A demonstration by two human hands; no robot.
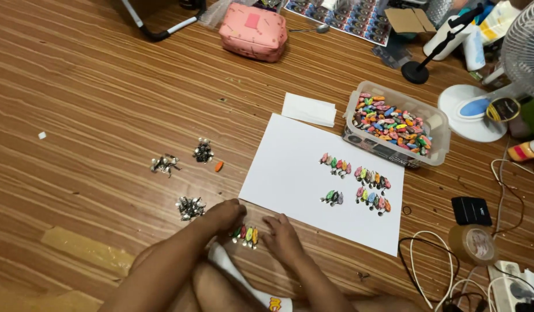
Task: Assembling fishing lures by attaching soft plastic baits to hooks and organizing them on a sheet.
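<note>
A short row of small coloured clips lies on the wooden floor, just at the near edge of a white sheet of paper. The left hand rests beside the row with fingers curled down, touching its left end; the right hand lies flat and spread just to its right. Neither hand grips anything. On the paper sit four more groups of coloured clips. Beyond the sheet stands a clear plastic tub full of the same coloured pieces. Left of the paper are three little heaps of metal parts, and a pink pouch farther off.
</note>
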